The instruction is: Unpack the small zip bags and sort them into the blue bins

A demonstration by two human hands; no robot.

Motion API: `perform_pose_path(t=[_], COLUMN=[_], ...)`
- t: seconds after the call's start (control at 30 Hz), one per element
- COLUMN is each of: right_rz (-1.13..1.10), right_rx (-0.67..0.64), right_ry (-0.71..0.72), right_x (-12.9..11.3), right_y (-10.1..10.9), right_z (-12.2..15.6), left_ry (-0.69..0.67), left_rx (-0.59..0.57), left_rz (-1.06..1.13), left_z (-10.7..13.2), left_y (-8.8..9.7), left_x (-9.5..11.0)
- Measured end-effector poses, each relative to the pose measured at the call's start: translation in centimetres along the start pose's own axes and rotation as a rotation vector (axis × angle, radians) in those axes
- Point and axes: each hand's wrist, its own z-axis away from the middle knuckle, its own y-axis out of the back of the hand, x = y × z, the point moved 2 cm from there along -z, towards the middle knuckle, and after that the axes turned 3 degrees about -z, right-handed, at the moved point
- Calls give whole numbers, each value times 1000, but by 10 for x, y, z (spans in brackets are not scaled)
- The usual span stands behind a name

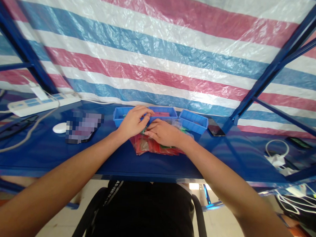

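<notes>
My left hand [135,121] is over the front edge of the blue plastic bins, its fingers bent and drawn together with the thumb. Close beside it, my right hand [164,133] is closed, fingertips pinched near the left thumb. A small greenish bit shows between the hands, too small to name. Beneath them lies a spread of flat red-edged clear plastic packets [144,145], partly covered by my right hand. Behind are a left blue bin [118,120], a middle blue bin [172,111] with red pieces inside, and a right blue bin [197,127].
A dark phone [216,127] lies right of the bins. To the left are a blurred-out phone-like object [88,126], a white mouse [60,127] and a white power strip [44,104] with cables. Blue metal posts [270,65] and a striped sheet [158,42] stand behind the blue table [117,162].
</notes>
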Motion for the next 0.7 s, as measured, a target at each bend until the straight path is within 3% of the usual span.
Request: perform_pose_path(t=[0.2, 0.57, 0.7], right_rz=[41, -143, -114], right_rx=[-3, -67, -68], right_ry=[42, 32, 78], right_x=[-2, -2, -1], right_y=[2, 7, 6], right_z=[-1, 6, 5], left_ry=[0, -12, -22], left_rx=[17, 26, 35], left_rz=[-2, 11, 9], left_z=[0, 1, 1], left_y=[2, 0, -1], left_x=[-3, -3, -5])
